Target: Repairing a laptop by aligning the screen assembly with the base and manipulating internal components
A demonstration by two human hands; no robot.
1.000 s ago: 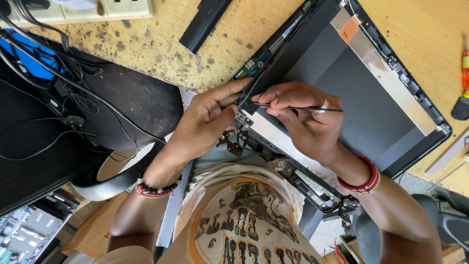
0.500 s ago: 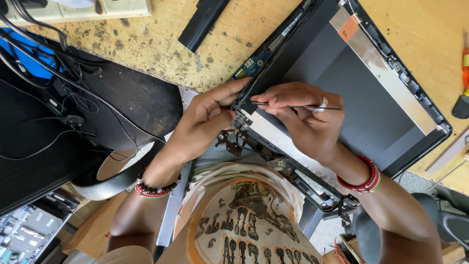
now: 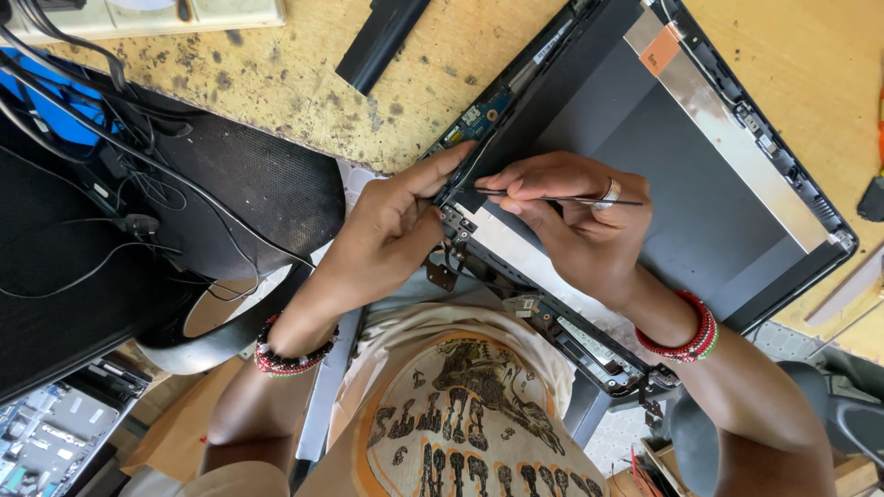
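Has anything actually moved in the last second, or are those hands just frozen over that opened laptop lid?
Nothing has visibly changed. The right hand still pinches the thin metal tool, tip at the edge of the laptop lid, and the left hand still presses on the hinge corner.

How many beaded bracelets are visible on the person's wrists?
2. One beaded bracelet is on the left wrist, lower left, below the left hand. The other beaded bracelet is on the right wrist, below the right hand holding a thin metal tool.
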